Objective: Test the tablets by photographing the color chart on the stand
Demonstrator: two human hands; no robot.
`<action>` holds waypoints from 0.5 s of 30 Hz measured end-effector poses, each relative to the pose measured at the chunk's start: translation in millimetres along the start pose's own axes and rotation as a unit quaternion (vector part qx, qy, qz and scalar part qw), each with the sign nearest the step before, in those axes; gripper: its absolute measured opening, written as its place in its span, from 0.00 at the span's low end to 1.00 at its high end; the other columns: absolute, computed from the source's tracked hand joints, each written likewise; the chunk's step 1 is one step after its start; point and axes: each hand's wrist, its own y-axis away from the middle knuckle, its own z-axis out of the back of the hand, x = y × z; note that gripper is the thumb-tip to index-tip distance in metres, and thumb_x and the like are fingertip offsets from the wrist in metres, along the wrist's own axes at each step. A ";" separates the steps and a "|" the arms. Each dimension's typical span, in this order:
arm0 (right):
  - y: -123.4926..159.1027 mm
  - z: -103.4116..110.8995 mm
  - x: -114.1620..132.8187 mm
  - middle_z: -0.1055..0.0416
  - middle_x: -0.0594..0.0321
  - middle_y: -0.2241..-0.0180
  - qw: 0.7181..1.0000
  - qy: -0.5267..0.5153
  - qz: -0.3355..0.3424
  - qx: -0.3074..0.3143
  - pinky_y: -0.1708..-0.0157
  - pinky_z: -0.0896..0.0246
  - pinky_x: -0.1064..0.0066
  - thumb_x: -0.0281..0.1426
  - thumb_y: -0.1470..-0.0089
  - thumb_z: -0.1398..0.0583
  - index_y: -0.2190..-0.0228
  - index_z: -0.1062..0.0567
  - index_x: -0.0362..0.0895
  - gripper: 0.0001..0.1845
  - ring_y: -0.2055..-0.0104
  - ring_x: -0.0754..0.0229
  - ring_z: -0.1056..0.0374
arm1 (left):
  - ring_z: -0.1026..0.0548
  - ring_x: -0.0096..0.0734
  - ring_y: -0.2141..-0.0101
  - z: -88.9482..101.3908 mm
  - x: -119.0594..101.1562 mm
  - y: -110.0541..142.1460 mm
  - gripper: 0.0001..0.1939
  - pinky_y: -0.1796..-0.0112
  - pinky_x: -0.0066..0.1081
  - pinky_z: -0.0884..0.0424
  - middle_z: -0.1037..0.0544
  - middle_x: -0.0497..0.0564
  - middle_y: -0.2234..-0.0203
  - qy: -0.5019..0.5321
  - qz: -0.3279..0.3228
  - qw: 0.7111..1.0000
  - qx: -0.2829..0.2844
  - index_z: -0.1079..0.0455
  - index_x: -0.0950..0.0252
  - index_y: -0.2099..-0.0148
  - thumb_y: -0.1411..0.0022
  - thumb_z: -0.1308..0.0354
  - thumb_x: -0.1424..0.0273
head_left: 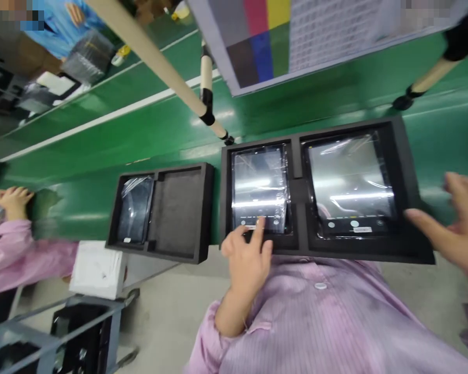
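Observation:
A black foam tray [409,156] on the green conveyor belt [140,150] holds two tablets with lit screens. My left hand [247,259] has its index finger pressed on the bottom edge of the left tablet [260,187], with the other fingers curled. My right hand [458,226] hovers open, fingers spread, just right of the tray, near the right tablet [351,182] without touching it. My pink sleeves and shirt fill the lower part of the view.
A second black foam tray [203,213] to the left holds one dark tablet [134,208] and one empty slot. A co-worker's hands and pink sleeve [3,244] are at far left. A colour chart [265,41] hangs above. A white box [97,270] rests on a grey rack.

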 end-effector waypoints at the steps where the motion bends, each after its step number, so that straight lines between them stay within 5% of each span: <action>1: 0.9 -0.7 7.4 0.40 0.37 0.44 0.998 -0.033 -0.046 0.031 0.67 0.30 0.58 0.57 0.40 0.45 0.33 0.47 0.40 0.47 0.46 0.39 0.35 | 0.33 0.50 0.55 1.7 5.7 0.9 0.24 0.56 0.49 0.38 0.27 0.62 0.55 -0.005 0.022 1.000 -0.011 0.35 0.59 0.35 0.30 0.50 0.62; 3: -0.6 -1.0 23.0 0.44 0.37 0.39 0.981 -0.107 -0.122 0.102 0.70 0.29 0.60 0.57 0.45 0.42 0.32 0.49 0.38 0.52 0.45 0.39 0.36 | 0.32 0.54 0.51 4.4 15.7 1.0 0.28 0.54 0.52 0.38 0.23 0.65 0.54 -0.008 0.061 0.998 -0.006 0.42 0.65 0.31 0.29 0.53 0.63; 5: -4.3 0.6 35.4 0.47 0.39 0.36 0.968 -0.153 -0.166 0.114 0.60 0.26 0.57 0.54 0.48 0.42 0.32 0.50 0.37 0.53 0.39 0.38 0.42 | 0.33 0.58 0.45 5.4 20.3 -1.4 0.30 0.52 0.55 0.39 0.22 0.68 0.53 0.002 0.088 0.996 0.033 0.46 0.71 0.30 0.28 0.56 0.62; 10: -6.0 2.6 40.3 0.50 0.41 0.35 0.954 -0.210 -0.186 0.105 0.52 0.28 0.52 0.50 0.54 0.40 0.31 0.50 0.39 0.56 0.36 0.38 0.45 | 0.36 0.58 0.39 5.3 15.3 -10.6 0.27 0.44 0.58 0.40 0.25 0.71 0.47 0.098 0.216 0.968 0.083 0.34 0.72 0.42 0.34 0.56 0.58; 13: -3.2 -5.1 32.2 0.50 0.43 0.34 0.951 -0.239 -0.183 0.069 0.38 0.44 0.44 0.53 0.52 0.41 0.32 0.50 0.38 0.55 0.32 0.37 0.51 | 0.30 0.53 0.43 6.7 16.9 -10.7 0.21 0.43 0.53 0.37 0.23 0.63 0.51 0.227 0.310 0.922 0.055 0.31 0.63 0.49 0.40 0.47 0.57; 15: -2.3 -10.0 28.0 0.49 0.43 0.34 0.945 -0.255 -0.195 0.054 0.35 0.50 0.42 0.56 0.49 0.44 0.32 0.50 0.39 0.54 0.32 0.38 0.51 | 0.26 0.47 0.48 10.6 19.3 -9.7 0.19 0.45 0.48 0.34 0.22 0.58 0.54 0.343 0.375 0.862 0.006 0.30 0.62 0.53 0.43 0.42 0.57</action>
